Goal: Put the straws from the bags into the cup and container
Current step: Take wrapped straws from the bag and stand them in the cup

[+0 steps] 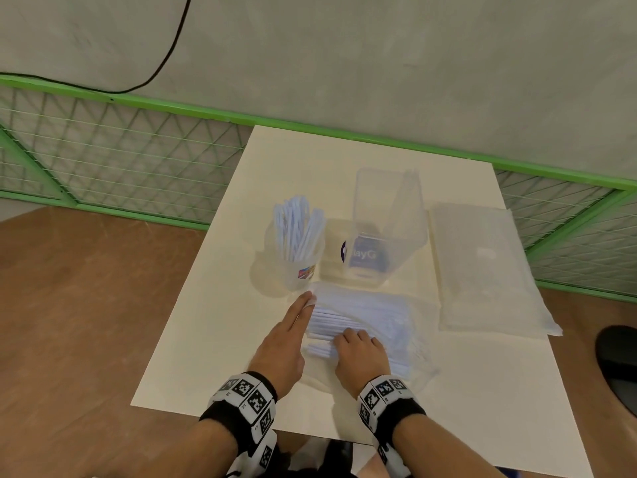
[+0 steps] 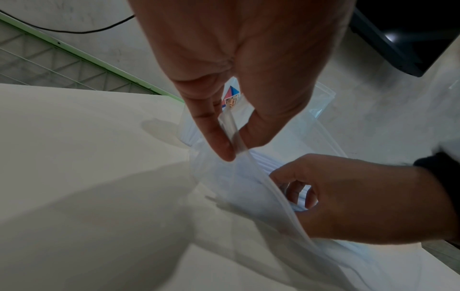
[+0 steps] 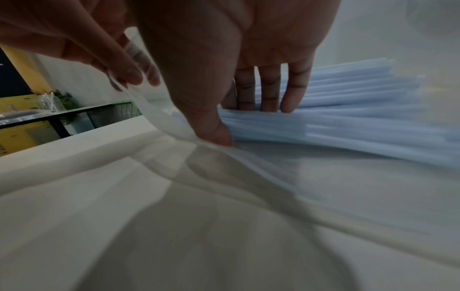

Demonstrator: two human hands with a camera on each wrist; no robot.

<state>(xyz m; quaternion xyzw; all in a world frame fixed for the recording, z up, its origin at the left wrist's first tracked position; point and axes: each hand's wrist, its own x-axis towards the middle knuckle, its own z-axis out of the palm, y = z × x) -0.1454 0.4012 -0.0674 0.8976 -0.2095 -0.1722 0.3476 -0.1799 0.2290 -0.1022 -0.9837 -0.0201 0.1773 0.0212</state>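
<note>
At six o'clock on the cream bench (image 1: 213, 305), left hand (image 1: 282, 343) pinches the clear plastic bag's (image 1: 396, 305) mouth open while right hand (image 1: 360, 357), curled round pale-blue straws (image 1: 327, 322), should draw them out level.

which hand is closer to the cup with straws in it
Left. The left hand pinches the bag's edge with its fingertips just below the cup; the right hand is farther away, nearer the person, inside the bag on the straws.

The right hand (image 1: 360, 360) hides its fingertips inside the bag (image 1: 372, 315); the container's label (image 1: 362, 255) is blurred.
</note>
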